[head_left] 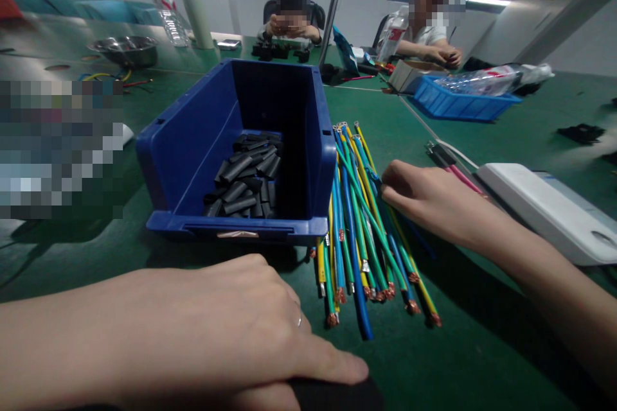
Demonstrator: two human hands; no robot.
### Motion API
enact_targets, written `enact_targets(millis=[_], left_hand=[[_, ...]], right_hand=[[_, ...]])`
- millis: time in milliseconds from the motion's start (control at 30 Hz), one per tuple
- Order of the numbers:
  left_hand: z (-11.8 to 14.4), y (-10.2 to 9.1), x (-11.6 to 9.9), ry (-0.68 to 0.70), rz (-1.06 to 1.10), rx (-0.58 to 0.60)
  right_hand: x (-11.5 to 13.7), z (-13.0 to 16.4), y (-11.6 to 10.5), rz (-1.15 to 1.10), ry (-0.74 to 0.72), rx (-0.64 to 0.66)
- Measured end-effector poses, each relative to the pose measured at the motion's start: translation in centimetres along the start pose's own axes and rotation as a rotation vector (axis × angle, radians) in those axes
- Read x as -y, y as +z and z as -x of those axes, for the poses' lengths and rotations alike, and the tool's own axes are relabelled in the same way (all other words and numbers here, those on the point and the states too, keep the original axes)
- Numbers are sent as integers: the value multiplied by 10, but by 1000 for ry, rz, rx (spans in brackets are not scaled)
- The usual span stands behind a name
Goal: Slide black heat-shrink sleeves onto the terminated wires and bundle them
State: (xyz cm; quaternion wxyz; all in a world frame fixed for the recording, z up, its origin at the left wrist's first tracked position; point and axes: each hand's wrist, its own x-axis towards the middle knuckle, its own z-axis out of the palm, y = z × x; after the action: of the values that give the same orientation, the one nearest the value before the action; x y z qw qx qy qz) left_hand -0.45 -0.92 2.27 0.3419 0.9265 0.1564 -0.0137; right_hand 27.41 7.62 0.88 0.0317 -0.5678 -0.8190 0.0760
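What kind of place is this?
Probably a wiring assembly workshop: a pile of cut coloured wires, a blue bin of black tubing pieces, and other people working along the shared green table.

Both forearms are bare, and the left hand (212, 327) wears 1 thin ring.

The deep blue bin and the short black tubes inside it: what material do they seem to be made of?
The deep blue bin looks like moulded plastic: its smooth walls carry a soft sheen, and the rim is thick and rounded. The short black tubes look like matte rubbery or plastic sleeving, perhaps heat-shrink; some lie flattened, which suggests thin, soft walls.
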Motion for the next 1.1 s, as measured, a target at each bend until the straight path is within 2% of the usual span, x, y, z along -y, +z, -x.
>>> enact_targets(millis=[633, 1100], left_hand=[[-2, -1, -2, -23, -88, 94], [-1, 0, -4, -25, -151, 82]], right_hand=[[0, 1, 0, -7, -4, 2], [-1, 1, 2, -3, -17, -19]])
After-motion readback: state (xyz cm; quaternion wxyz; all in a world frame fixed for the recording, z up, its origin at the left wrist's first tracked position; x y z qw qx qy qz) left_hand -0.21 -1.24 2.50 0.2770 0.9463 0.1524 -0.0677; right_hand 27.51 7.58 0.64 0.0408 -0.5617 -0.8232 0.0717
